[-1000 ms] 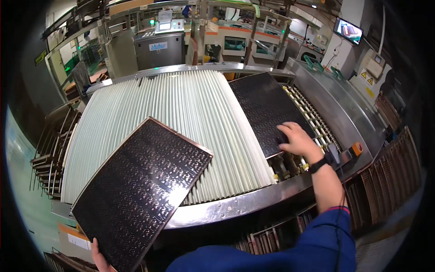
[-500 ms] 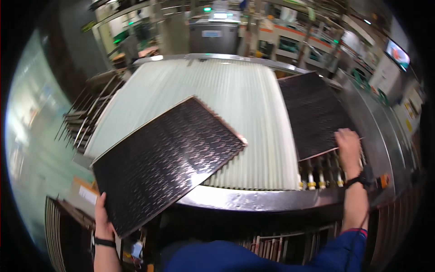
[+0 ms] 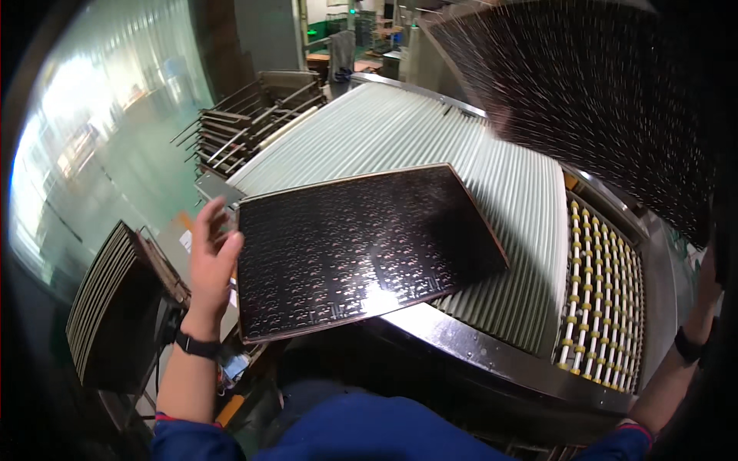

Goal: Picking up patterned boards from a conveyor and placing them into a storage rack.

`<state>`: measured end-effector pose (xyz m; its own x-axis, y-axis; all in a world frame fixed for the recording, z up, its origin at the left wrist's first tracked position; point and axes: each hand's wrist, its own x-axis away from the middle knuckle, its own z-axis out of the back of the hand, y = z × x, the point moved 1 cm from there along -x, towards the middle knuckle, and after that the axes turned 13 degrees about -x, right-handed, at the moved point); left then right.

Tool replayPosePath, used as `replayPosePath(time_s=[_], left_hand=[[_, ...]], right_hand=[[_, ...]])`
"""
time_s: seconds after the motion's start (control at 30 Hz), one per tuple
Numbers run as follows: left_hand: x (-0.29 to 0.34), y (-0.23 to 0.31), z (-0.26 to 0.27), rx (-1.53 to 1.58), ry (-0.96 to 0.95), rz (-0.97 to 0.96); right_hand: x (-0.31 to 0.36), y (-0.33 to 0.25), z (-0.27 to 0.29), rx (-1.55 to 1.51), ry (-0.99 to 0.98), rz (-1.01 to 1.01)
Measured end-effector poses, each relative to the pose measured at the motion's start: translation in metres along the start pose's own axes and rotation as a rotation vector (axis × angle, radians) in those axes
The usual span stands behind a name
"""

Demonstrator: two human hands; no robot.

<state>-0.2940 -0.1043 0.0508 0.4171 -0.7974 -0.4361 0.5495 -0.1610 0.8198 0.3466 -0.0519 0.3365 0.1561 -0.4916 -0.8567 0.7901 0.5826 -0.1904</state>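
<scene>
A black circuit board panel (image 3: 354,238) with a copper-coloured rim and rows of small shiny marks lies slanted over the near part of the white roller conveyor (image 3: 384,119). Its near left corner overhangs the metal edge. Beside its left side is my left hand (image 3: 211,253), open, with thumb and fingers apart and not gripping it. At the upper right a second black circuit board panel (image 3: 576,100) is raised and tilted above the conveyor. My right hand (image 3: 708,284) holds this one by its lower right corner; its fingers are partly lost in the dark.
Yellow-wheeled rollers (image 3: 603,300) run along the conveyor's right side. A metal rail (image 3: 461,338) borders the near edge. Upright dark boards (image 3: 108,300) stand in a rack at left. Behind them is a frame of metal rods (image 3: 231,138).
My right hand has lifted the right panel off the rollers, uncovering the yellow wheels. My left hand has let go of the other panel, which now lies flatter. The view has swung left.
</scene>
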Motion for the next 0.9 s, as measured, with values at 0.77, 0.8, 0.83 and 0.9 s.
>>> replayPosePath(time_s=[0.77, 0.8, 0.83, 0.9], left_hand=[[0.033, -0.049, 0.006, 0.216, 0.031, 0.512], [0.03, -0.062, 0.005, 0.402, -0.089, 0.599], [0.029, -0.074, 0.004, 0.583, -0.208, 0.688], [0.03, -0.083, 0.002, 0.716, -0.257, 0.78]], right_hand=[[0.163, 0.027, -0.383, -0.402, -0.552, -0.525], [0.173, 0.033, -0.387, -0.481, -0.545, -0.58], [0.176, 0.028, -0.386, -0.482, -0.546, -0.583], [0.18, 0.009, -0.383, -0.381, -0.54, -0.452]])
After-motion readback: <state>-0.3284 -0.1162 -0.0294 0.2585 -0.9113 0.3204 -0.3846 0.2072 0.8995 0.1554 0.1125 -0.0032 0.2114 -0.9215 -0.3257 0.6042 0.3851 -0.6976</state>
